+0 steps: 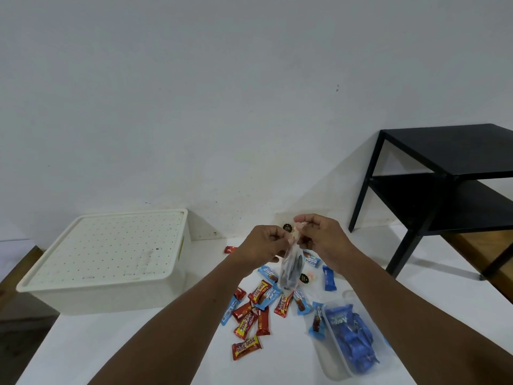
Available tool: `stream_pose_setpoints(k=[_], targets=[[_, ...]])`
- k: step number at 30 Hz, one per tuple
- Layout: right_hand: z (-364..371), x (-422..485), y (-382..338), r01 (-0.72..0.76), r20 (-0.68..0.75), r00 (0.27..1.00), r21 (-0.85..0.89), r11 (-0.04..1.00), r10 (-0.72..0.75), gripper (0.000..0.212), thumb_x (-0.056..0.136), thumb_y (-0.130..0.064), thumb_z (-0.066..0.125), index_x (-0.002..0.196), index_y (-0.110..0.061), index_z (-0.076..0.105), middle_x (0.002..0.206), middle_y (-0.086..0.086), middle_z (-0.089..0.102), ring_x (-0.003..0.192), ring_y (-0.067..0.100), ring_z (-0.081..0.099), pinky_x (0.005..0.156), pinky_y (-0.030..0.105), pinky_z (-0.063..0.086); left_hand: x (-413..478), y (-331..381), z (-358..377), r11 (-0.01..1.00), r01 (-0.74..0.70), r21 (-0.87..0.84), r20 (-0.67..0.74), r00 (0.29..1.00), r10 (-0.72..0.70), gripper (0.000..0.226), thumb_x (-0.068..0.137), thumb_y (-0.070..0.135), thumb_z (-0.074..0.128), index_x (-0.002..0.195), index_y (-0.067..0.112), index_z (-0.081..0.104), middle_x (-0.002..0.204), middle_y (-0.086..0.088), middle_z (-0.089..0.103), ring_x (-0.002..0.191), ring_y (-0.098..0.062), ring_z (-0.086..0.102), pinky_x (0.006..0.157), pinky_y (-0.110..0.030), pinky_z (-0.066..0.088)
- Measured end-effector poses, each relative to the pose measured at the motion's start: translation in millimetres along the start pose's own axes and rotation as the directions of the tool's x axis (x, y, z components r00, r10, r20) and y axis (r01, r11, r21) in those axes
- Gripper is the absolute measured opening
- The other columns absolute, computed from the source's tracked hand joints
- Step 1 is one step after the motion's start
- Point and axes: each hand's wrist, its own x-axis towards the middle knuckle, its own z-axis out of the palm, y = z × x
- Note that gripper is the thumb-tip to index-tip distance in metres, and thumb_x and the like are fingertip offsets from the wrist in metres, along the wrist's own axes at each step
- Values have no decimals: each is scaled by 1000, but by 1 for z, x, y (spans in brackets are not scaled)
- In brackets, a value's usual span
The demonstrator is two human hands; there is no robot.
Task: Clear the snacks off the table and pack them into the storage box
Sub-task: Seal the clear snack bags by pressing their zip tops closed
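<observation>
Both left hand [263, 244] and right hand [323, 237] pinch the top of a clear bag [290, 269] with curled fingers [302, 218] at mid-frame, above snack bars [256, 309] on the desk [111, 343].

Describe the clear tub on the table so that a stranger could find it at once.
On the white table, the lidded white storage box stands at the left. At the near right lies a clear plastic tub. It alone is see-through and holds blue packets; other snacks lie loose.
</observation>
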Motion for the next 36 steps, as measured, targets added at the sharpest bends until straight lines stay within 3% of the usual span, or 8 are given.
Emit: stream_pose_setpoints(k=[6, 10, 14, 16, 20, 25, 29, 36], targets=[[-5, 16, 6, -30, -201, 979, 56, 998, 41, 20, 93, 4, 57, 108, -3, 68, 73, 16, 65, 69, 26, 61, 68, 37, 57, -5, -7, -8, 998, 60, 34, 56, 997, -62, 9, 92, 10, 67, 100, 14, 67, 88, -5, 75, 80, -18, 74, 68, -27, 52], [-2, 24, 5, -75, -260, 960, 109, 991, 102, 14, 92, 3, 61, 102, -4, 67, 80, 18, 67, 72, 27, 66, 68, 33, 61, -5, -18, -9, 1000, -13, -22, -125, 992, 10, 8, 95, 21, 62, 92, 15, 57, 104, -13, 71, 87, -23, 75, 71, -33, 55], [6, 33, 12, -173, -259, 944, 138, 975, 204, 9, 91, 6, 59, 97, 0, 63, 81, 21, 67, 68, 27, 66, 67, 34, 60, 1, -31, -9, 989, -91, 116, -145, 984, 108, 13, 89, 13, 61, 86, 23, 69, 108, 10, 69, 94, -23, 71, 79, -39, 58], [11, 39, 19, -219, -234, 940, 145, 965, 249, 6, 91, 7, 59, 93, 2, 62, 77, 21, 65, 65, 27, 65, 67, 35, 58, 7, -40, -9, 952, -83, 296, -86, 990, 113, 24, 90, 12, 59, 100, 26, 75, 122, 14, 65, 107, -13, 65, 91, -27, 53], [15, 58, 39, -299, -134, 943, 66, 952, 306, 5, 91, 3, 61, 95, 2, 63, 82, 20, 68, 74, 29, 69, 74, 38, 57, 29, -68, -14, 889, 23, 457, -97, 995, 25, 36, 96, 9, 51, 127, 19, 65, 140, 1, 58, 125, -17, 57, 109, -32, 45], [12, 93, 57, -280, -90, 959, -208, 937, 267, 12, 81, 0, 71, 88, -7, 65, 93, 15, 73, 87, 24, 69, 73, 37, 55, 65, -89, -30, 896, 60, 440, -207, 978, 36, 30, 94, 8, 57, 122, 16, 65, 132, 0, 61, 110, -16, 63, 96, -24, 49], [12, 137, 65, -312, -126, 948, -197, 929, 292, 11, 81, 1, 71, 89, -4, 66, 91, 17, 72, 82, 24, 66, 64, 32, 48, 110, -94, -41, 920, 108, 376, -242, 970, -15, 26, 91, 8, 60, 115, 17, 67, 128, -2, 63, 104, -17, 66, 94, -30, 53], [11, 220, 92, -392, -122, 918, -136, 910, 377, 15, 80, -1, 75, 86, -9, 65, 88, 18, 71, 68, 20, 61, 54, 27, 49, 181, -112, -61, 890, 206, 406, -241, 964, -114, 31, 91, 11, 60, 121, 18, 66, 128, 0, 60, 100, -18, 64, 81, -23, 49]])
